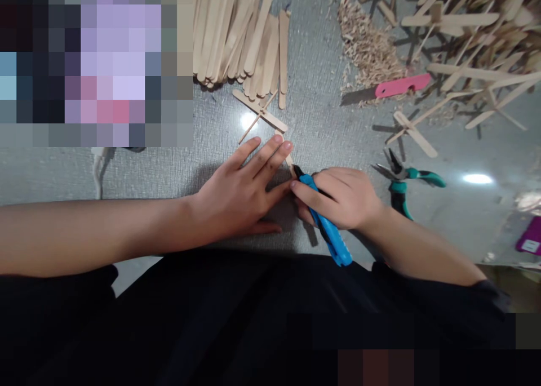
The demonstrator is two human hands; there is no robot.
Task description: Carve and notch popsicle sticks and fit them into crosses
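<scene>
- Head view: the left hand (239, 197) is lying open, fingers spread, holding a wooden stick (289, 159) down on the table (169, 174).
- The right hand (344, 197) is closing around a blue cutter (333, 242), its tip meeting that stick.
- Pliers (398, 177) are resting right of the right hand; a pink cutter (401, 85) is lying beside wood shavings (367, 42).

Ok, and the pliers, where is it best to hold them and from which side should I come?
I would take the pliers by both handles, coming from the lower right. The handles are spread, one reaching right and one down toward your body, while the jaws point up and left, away from that approach. The right hand would likely need to put down the blue knife first.
</scene>
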